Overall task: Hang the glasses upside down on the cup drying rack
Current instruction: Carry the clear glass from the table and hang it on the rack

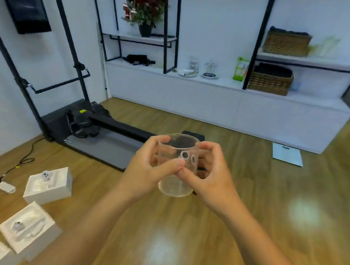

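Both hands cradle one clear glass (pixel 176 168) upright in mid-air over the wooden floor, probably for a secure two-sided hold before turning it over. The left hand (pixel 149 164) and right hand (pixel 207 170) curl partly closed around its sides, thumbs touching in front. What may be the rack (pixel 210 70) stands well apart on the far white counter's front edge.

1. a glass (pixel 176 166) is sitting between the left hand (pixel 149 169) and the right hand (pixel 210 177), above the floor (pixel 245 230).
2. three boxes (pixel 49 184) are lying on the floor to the lower left.
3. far behind, a cup drying rack (pixel 210 70) is standing on a counter (pixel 220 82), just beside a plate (pixel 187 73) on its left.
4. a basket (pixel 270 79) is sitting on the counter to the rack's right.
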